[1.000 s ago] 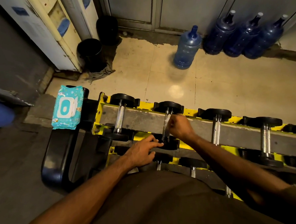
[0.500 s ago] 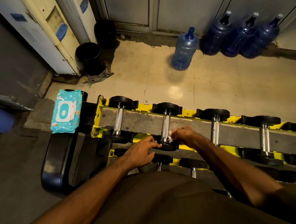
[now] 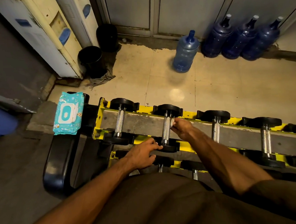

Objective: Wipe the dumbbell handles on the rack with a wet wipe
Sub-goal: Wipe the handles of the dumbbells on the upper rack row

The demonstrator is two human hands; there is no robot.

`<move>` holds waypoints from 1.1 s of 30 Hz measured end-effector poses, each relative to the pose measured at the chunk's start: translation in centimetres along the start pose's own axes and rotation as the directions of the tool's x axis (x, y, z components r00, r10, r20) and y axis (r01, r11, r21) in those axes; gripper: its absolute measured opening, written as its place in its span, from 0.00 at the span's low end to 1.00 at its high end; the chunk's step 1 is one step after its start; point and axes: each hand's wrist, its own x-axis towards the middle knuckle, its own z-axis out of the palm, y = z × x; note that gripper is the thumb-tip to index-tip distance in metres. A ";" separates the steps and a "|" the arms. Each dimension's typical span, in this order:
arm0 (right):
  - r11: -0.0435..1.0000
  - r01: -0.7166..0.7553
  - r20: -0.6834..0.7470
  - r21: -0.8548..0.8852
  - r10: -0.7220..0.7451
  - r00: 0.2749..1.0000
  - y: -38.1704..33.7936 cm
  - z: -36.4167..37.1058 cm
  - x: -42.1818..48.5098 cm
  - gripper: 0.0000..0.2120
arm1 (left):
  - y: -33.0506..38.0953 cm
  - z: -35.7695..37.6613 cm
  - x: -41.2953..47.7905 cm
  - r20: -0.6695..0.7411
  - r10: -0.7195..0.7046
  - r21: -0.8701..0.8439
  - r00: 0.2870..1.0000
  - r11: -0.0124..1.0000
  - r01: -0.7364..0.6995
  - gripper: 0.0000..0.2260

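Note:
A yellow and grey rack [image 3: 144,125] holds several black dumbbells with knurled steel handles. My right hand [image 3: 182,128] pinches a small white wet wipe [image 3: 173,120] against the right side of the second dumbbell's handle [image 3: 166,130], near its far end. My left hand [image 3: 142,155] rests with fingers spread on that dumbbell's near black weight [image 3: 169,147]. The first dumbbell's handle [image 3: 119,122] lies to the left, and further handles [image 3: 215,132] lie to the right. A teal pack of wet wipes [image 3: 68,113] lies on a black padded seat left of the rack.
A lower tier of dumbbells [image 3: 161,163] shows below the top row. The black seat [image 3: 60,161] curves down the left side. On the tiled floor beyond stand a blue water jug [image 3: 185,53], three darker jugs [image 3: 239,38], two black bins [image 3: 91,60] and water dispensers [image 3: 42,31].
My right hand slid the wipe down the second handle toward me, then back up to its far end. My left hand stayed on the near weight.

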 end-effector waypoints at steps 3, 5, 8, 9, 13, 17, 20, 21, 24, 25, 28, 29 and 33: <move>0.995 0.085 0.009 -0.057 -0.084 0.996 0.5 0.6 -0.6 0.10 | 0.1 -0.1 0.0 0.001 -0.006 0.023 1.000 1.000 0.006 0.22; 0.979 0.161 -0.048 -0.127 -0.169 0.985 1.6 -0.1 -0.6 0.08 | 0.1 -0.2 -0.2 -0.003 -0.010 0.034 1.000 0.999 0.010 0.21; 0.915 0.363 -0.152 -0.173 -0.389 0.909 2.7 -0.5 -0.3 0.08 | 0.2 -0.3 -0.3 -0.003 -0.009 0.058 1.000 0.998 0.009 0.22; 0.888 0.411 -0.179 -0.207 -0.447 0.876 2.6 0.0 -0.2 0.08 | 0.4 -0.2 -0.4 -0.005 -0.006 0.072 1.000 0.997 0.006 0.22; 0.674 0.527 -0.115 -0.518 -0.666 0.737 2.0 2.2 -0.3 0.09 | 0.8 -0.4 -0.3 0.002 -0.009 0.103 1.000 0.995 0.009 0.23; -0.189 0.548 0.524 -0.815 -0.644 0.558 1.5 1.5 -0.8 0.14 | 0.7 -0.8 -0.4 0.010 -0.004 0.119 1.000 0.993 0.003 0.24; -0.547 0.443 0.692 -0.710 -0.429 0.580 0.6 2.1 -1.2 0.20 | 0.9 -0.6 -0.4 0.029 0.004 0.131 1.000 0.991 -0.008 0.25; -0.596 0.408 0.696 -0.691 -0.396 0.599 0.4 2.6 -1.3 0.19 | 1.0 -0.5 -0.4 0.036 0.005 0.131 0.999 0.991 -0.010 0.25; -0.739 0.317 0.699 -0.595 -0.281 0.658 0.1 4.3 -2.0 0.16 | 0.6 -0.7 -0.4 0.034 -0.002 0.146 0.999 0.989 -0.003 0.24; -0.769 0.315 0.703 -0.556 -0.233 0.671 0.1 4.6 -2.2 0.14 | 0.3 -0.6 -0.5 0.036 -0.007 0.161 0.999 0.987 0.001 0.24; -0.761 0.444 0.734 -0.473 -0.061 0.677 0.1 4.7 -2.6 0.10 | -0.4 0.0 -1.0 0.078 -0.025 0.198 0.997 0.980 0.009 0.25; -0.735 0.496 0.744 -0.463 -0.018 0.668 0.2 4.3 -2.6 0.09 | -0.5 0.4 -1.2 0.101 -0.035 0.191 0.994 0.981 0.015 0.27; -0.713 0.497 0.795 -0.494 -0.139 0.591 -0.8 2.2 -1.7 0.11 | -0.3 0.8 -1.6 0.107 -0.035 0.179 0.994 0.984 0.015 0.31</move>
